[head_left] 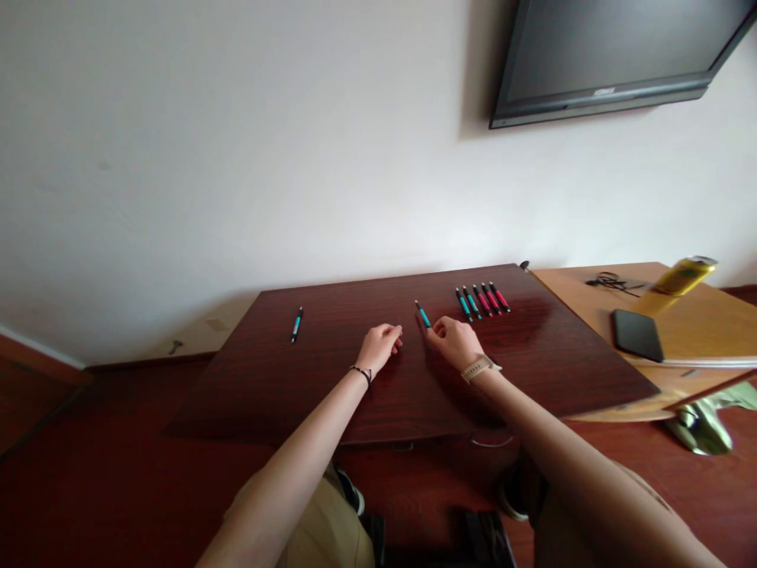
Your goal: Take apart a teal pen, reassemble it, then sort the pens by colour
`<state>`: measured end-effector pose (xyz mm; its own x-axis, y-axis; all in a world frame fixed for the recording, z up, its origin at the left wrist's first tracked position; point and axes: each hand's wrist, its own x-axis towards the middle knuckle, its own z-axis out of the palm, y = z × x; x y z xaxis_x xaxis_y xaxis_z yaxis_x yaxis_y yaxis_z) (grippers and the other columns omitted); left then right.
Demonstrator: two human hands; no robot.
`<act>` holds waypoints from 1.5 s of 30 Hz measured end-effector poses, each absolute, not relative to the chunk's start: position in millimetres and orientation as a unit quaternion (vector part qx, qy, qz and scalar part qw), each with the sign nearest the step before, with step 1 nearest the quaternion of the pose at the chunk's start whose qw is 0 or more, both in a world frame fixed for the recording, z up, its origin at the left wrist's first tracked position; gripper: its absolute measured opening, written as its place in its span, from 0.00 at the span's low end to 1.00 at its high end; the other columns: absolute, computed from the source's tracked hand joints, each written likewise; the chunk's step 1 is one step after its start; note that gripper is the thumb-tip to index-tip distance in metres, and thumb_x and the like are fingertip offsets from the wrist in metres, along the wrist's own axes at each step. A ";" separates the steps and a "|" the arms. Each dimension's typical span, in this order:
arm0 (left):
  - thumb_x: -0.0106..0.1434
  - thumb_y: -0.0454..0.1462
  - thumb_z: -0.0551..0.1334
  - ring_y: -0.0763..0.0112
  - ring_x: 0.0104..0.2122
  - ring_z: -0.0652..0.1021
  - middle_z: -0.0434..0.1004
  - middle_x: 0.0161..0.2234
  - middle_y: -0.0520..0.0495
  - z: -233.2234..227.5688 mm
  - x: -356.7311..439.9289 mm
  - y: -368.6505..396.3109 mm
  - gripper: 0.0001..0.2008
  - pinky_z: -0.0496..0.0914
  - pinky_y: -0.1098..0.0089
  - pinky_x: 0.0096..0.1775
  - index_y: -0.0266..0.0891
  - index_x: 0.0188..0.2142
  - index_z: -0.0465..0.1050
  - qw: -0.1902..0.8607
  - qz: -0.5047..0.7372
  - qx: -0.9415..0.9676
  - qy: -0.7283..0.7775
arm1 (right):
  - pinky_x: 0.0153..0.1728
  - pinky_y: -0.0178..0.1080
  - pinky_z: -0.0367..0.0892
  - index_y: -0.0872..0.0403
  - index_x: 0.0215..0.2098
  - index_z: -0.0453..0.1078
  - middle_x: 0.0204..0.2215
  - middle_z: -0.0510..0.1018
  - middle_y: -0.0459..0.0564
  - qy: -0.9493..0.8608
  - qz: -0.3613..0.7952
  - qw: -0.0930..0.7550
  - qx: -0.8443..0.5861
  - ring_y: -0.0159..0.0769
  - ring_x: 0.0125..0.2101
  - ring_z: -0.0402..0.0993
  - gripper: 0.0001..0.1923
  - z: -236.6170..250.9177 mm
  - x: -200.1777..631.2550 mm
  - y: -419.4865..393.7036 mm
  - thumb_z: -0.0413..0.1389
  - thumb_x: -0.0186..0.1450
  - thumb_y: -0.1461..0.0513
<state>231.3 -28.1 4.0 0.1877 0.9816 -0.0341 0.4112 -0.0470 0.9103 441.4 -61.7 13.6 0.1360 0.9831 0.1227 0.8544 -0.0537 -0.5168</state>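
My right hand (454,341) pinches the lower end of a teal-and-black pen (423,315), whose tip points away from me. Just left of it, my left hand (382,347) hovers low by the table with its fingers curled together; no object shows in them. To the right, a row of pens lies side by side: two teal pens (467,302) and three pink-red pens (490,299). Another teal-and-black pen (296,325) rests alone toward the left side of the dark wooden table (337,308).
A lighter wooden desk (710,331) adjoins on the right, bearing a black flat device (637,334), a dark cable (615,282) and a yellow can (684,275). Behind the table rises a white wall (296,142) with a mounted television (615,55).
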 end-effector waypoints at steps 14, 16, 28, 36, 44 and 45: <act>0.61 0.50 0.70 0.69 0.26 0.80 0.81 0.28 0.44 13.4 202.1 -47.5 0.18 0.73 0.70 0.32 0.36 0.31 0.76 0.459 0.246 0.602 0.605 | 0.30 0.36 0.53 0.51 0.41 0.68 0.32 0.84 0.48 -0.751 0.093 0.190 -0.626 0.39 0.32 0.80 0.07 6.8 379.7 -112.3 0.54 0.74 0.57; 0.64 0.52 0.66 0.68 0.24 0.80 0.81 0.26 0.44 16.8 200.3 -52.4 0.20 0.71 0.69 0.32 0.37 0.28 0.77 0.391 0.195 0.653 0.618 | 0.30 0.37 0.53 0.51 0.42 0.68 0.33 0.84 0.48 -0.754 0.092 0.179 -0.625 0.39 0.31 0.80 0.07 7.2 376.3 -114.7 0.53 0.75 0.56; 0.62 0.44 0.62 0.55 0.38 0.85 0.85 0.31 0.36 34.5 191.5 -43.2 0.15 0.71 0.68 0.38 0.38 0.28 0.83 0.145 0.043 0.746 0.648 | 0.31 0.36 0.54 0.50 0.42 0.69 0.35 0.82 0.47 -0.797 0.120 0.205 -0.556 0.36 0.32 0.77 0.09 5.3 372.8 -122.3 0.53 0.76 0.54; 0.64 0.45 0.61 0.43 0.46 0.83 0.84 0.44 0.25 48.0 94.3 14.7 0.21 0.76 0.57 0.44 0.31 0.44 0.84 0.003 0.031 0.629 0.777 | 0.34 0.35 0.58 0.51 0.40 0.69 0.33 0.78 0.46 -0.803 0.144 0.246 -0.524 0.34 0.32 0.73 0.09 -0.5 387.9 -129.1 0.54 0.75 0.55; 0.63 0.42 0.61 0.42 0.47 0.82 0.82 0.47 0.24 35.6 56.8 43.0 0.19 0.76 0.56 0.45 0.31 0.45 0.83 -0.014 0.006 0.596 0.803 | 0.35 0.35 0.59 0.51 0.38 0.69 0.33 0.77 0.46 -0.811 0.138 0.251 -0.510 0.34 0.31 0.72 0.09 -2.2 389.7 -127.4 0.53 0.75 0.57; 0.63 0.41 0.61 0.42 0.47 0.82 0.82 0.47 0.24 34.5 56.7 44.3 0.19 0.76 0.56 0.45 0.31 0.45 0.83 -0.016 0.004 0.596 0.803 | 0.35 0.35 0.59 0.51 0.38 0.69 0.32 0.77 0.46 -0.812 0.137 0.250 -0.510 0.34 0.31 0.72 0.09 -2.5 389.7 -126.9 0.53 0.75 0.57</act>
